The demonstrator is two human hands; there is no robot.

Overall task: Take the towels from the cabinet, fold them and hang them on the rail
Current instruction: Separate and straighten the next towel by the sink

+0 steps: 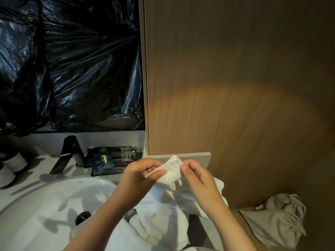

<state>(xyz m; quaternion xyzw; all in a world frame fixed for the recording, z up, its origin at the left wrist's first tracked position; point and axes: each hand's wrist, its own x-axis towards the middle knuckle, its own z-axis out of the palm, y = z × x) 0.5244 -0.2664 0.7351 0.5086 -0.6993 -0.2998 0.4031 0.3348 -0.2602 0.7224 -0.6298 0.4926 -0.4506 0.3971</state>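
- Currently, towel (172,172) corner is pinched by both hands, lower centre of frame; the rest hangs bunched below, beside the sink (45,205).
- Left hand (143,172): thumb and fingers closed on the corner. Right hand (196,175): same.
- Step judged: fold being started; rail not seen.
- Next: second corner must be found, cloth pulled flat.
- Grey towel (277,220), lower right, is not touched.

White towel (172,174) crumpled, corner raised, draping over counter edge.
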